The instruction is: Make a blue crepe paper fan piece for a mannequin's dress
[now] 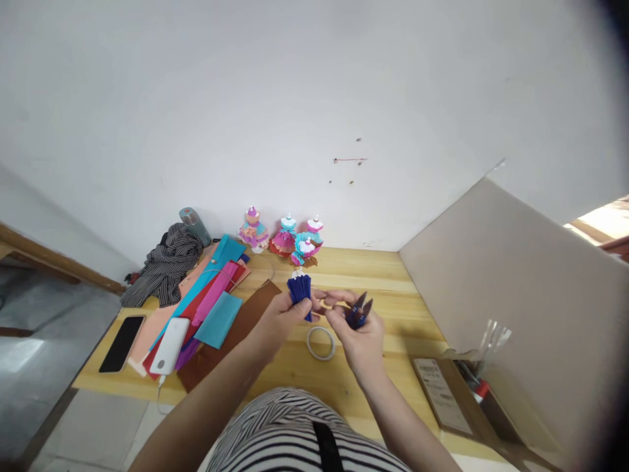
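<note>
My left hand pinches a bunch of gathered dark blue crepe paper, with a small white tip showing above its top edge. Close beside it, my right hand is closed around a pair of dark-handled scissors, whose pointed ends angle up and to the right. The right fingertips reach toward the blue paper; whether they touch it I cannot tell. On the table just below the hands lies a white ring, which looks like a roll of narrow tape.
Several ruffled paper figures stand by the wall. Coloured paper sheets, a white power bank, a phone, striped cloth and a bottle lie left. An open cardboard box stands right, beside a grey panel.
</note>
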A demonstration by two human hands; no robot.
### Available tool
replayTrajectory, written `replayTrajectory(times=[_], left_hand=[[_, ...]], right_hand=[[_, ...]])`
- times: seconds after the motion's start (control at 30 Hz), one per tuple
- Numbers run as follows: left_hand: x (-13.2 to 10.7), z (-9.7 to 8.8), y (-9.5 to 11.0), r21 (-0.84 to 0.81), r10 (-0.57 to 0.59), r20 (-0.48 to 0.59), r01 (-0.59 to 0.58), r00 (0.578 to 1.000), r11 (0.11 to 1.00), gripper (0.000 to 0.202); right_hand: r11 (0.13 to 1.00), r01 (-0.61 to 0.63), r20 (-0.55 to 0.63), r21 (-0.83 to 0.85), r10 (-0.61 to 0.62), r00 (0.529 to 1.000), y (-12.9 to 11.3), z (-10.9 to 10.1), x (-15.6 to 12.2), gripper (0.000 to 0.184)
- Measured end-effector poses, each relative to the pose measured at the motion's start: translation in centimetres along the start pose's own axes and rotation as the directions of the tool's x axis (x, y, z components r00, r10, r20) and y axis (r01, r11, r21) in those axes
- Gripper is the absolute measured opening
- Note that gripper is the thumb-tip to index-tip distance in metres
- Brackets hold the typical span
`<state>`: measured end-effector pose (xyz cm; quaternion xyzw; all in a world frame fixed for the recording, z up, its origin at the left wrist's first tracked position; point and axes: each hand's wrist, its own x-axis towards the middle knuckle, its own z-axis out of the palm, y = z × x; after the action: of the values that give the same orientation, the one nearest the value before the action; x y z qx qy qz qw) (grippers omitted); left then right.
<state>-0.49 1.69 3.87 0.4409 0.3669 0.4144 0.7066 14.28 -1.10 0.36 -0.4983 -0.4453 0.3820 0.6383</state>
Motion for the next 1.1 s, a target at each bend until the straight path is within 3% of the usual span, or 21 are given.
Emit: replayTrajectory(times=[0.07,0.17,0.27,0.37,0.43,0.5,0.57,0.67,0.83,0.97,1.1], left_hand=[[0.1,-0.6,0.5,0.177,-0.008,0.061,-0.003,0.998,0.984,0.028],[0.2,-1.0,0.5,0.271,-0.12,0.244,0.051,0.962,0.961,0.034],[0.3,-1.0,0.1,0.317,-0.187,0.352,0.071,0.917,0.946,0.036],[0.4,-1.1,-0.3,0.421,-0.237,0.354,0.072,0.905,0.904,0.035],[0.2,-1.2,-0.6,0.481,-0.213,0.312,0.039,0.926,0.876,0.029],[-0.1,-1.2,-0.7,0.496,-0.112,0.231,-0.018,0.966,0.868,0.02],[-0.5,-1.2,-0.7,0.47,-0.026,0.15,-0.048,0.988,0.881,0.049],[-1.0,-1.0,-0.3,0.424,-0.02,0.119,-0.032,0.993,0.905,0.064],[-1.4,-0.2,-0.1,0.397,-0.097,0.159,0.026,0.983,0.917,0.043],[-1.7,0.3,-0.5,0.488,0.005,0.098,-0.052,0.995,0.872,0.031],[-2.0,0.5,-0.6,0.576,0.057,0.086,-0.096,0.995,0.812,0.028]], right_hand=[[1.0,-0.008,0.057,-0.012,0.009,0.998,-1.4,0.0,0.9,0.029],[0.995,-0.098,0.204,0.021,0.092,0.975,-3.1,0.5,1.6,0.04],[0.96,-0.279,0.377,0.039,0.244,0.894,-3.7,1.1,1.8,0.048],[0.928,-0.371,0.455,0.01,0.326,0.829,-3.2,1.5,1.8,0.032],[0.949,-0.316,0.424,-0.004,0.288,0.858,-2.6,1.5,1.9,0.019],[0.978,-0.204,0.353,-0.033,0.203,0.913,-2.2,1.6,2.0,0.013],[0.991,-0.118,0.296,-0.067,0.133,0.946,-2.1,1.6,2.1,0.01],[0.994,-0.098,0.293,-0.055,0.11,0.95,-2.4,1.8,1.9,0.009],[0.963,-0.271,0.356,0.012,0.249,0.901,-2.9,2.1,1.5,0.012],[0.983,-0.181,0.257,-0.041,0.186,0.948,-2.7,1.9,1.7,0.008],[0.985,-0.171,0.239,-0.023,0.171,0.956,-2.2,1.7,1.7,0.009]])
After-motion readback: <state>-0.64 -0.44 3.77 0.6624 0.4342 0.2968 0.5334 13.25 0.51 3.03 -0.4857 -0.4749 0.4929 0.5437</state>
